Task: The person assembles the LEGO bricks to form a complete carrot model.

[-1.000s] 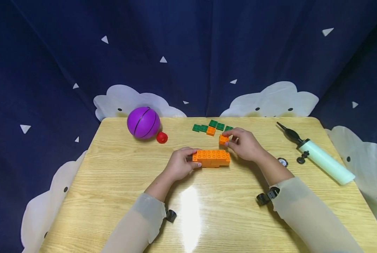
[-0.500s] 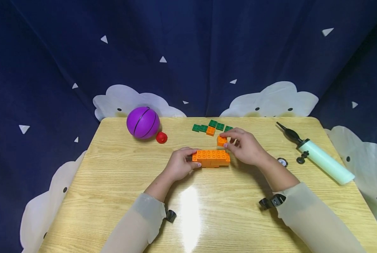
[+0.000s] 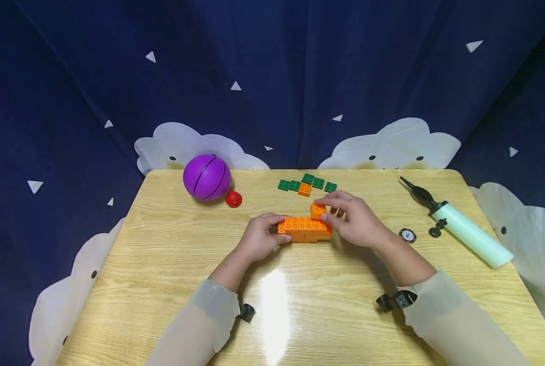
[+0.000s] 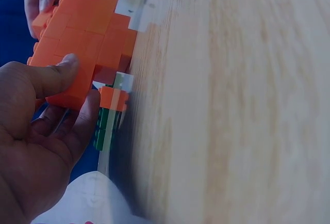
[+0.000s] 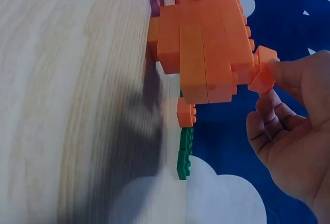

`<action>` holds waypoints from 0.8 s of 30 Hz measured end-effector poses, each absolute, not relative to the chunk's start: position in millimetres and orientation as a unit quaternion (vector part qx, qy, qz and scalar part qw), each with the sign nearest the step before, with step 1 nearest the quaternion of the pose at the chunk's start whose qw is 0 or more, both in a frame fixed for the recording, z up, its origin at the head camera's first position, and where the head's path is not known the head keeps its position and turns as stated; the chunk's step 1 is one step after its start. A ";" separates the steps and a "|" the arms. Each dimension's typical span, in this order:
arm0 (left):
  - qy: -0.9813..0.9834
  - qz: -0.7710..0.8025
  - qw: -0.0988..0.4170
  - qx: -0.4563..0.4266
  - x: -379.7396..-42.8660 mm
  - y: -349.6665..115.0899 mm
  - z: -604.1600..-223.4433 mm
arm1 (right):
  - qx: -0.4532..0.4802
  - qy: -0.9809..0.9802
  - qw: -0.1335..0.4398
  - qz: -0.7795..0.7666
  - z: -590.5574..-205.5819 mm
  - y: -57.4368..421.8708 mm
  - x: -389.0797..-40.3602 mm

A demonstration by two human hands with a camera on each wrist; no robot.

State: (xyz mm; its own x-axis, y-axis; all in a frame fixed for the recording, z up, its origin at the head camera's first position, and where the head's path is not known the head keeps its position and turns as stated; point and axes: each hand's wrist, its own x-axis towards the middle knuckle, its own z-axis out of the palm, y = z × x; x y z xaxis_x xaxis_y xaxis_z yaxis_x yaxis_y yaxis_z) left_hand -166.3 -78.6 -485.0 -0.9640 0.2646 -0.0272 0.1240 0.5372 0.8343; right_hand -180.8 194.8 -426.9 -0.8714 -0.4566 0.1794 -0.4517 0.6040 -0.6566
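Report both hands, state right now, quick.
Left hand: holding the orange block stack by one end.
Right hand: pinching a small orange block by the stack's studded top; can't tell if it's attached.

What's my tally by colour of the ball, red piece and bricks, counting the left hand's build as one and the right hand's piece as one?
Green: 5 (flat bricks)
Orange: 3 (loose brick, build in left hand, held piece in right hand)
Purple: 1 (ball)
Red: 1 (small piece)
Total: 10
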 end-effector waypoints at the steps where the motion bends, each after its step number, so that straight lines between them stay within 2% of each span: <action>1: 0.874 0.467 0.076 0.111 -166.2 -78.3 -484.8 | -0.255 0.895 0.004 -0.365 -427.1 194.4 -179.5; 24: 0.875 0.464 0.067 0.120 -165.4 -77.8 -483.0 | -0.308 0.896 -0.023 -0.319 -424.5 183.7 -163.6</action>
